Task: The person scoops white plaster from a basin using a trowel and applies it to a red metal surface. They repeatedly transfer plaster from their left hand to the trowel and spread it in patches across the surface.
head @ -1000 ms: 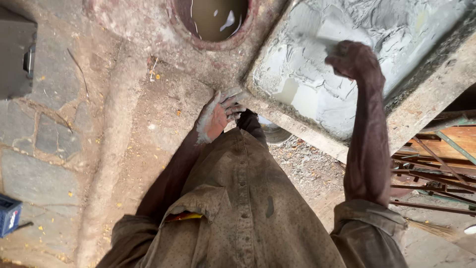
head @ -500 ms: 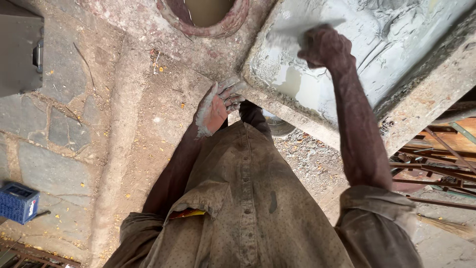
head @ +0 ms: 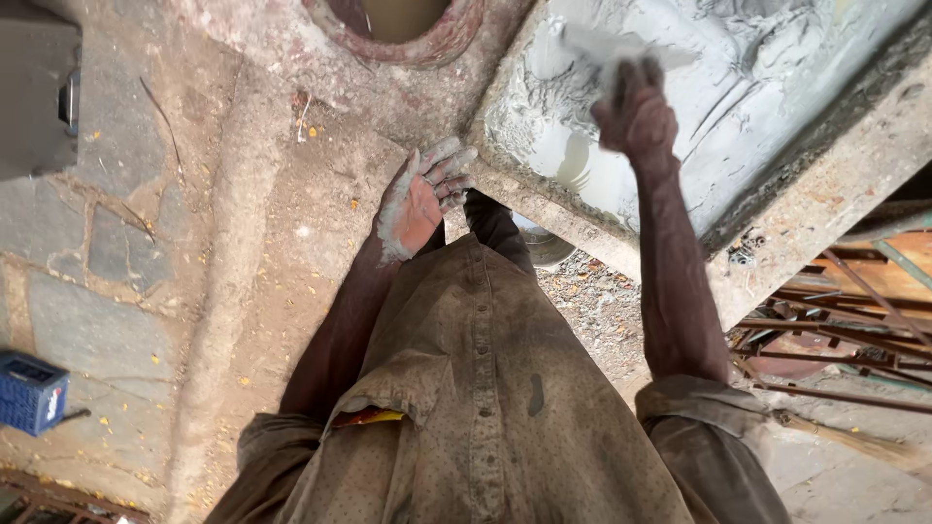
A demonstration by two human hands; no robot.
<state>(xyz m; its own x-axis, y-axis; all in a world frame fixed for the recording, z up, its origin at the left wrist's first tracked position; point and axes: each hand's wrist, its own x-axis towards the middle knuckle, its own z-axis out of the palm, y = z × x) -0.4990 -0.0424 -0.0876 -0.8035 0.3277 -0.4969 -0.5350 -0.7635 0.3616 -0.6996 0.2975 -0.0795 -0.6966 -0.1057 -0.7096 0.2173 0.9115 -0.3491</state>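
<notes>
Your right hand (head: 636, 116) has slid left across the wet grey cement (head: 777, 107), gripping a flat grey metal trowel (head: 607, 44). That stiff, slippery trowel wants a firm hold at its handle. Your left hand (head: 417, 199) hangs open, holding nothing, far apart from it. Left of that hand sits a small blue plastic box (head: 29, 391).

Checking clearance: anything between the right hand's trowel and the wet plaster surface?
Nothing visible. The right hand holds the trowel directly against the wet grey plaster. The left hand hangs open, apart from it.
</notes>
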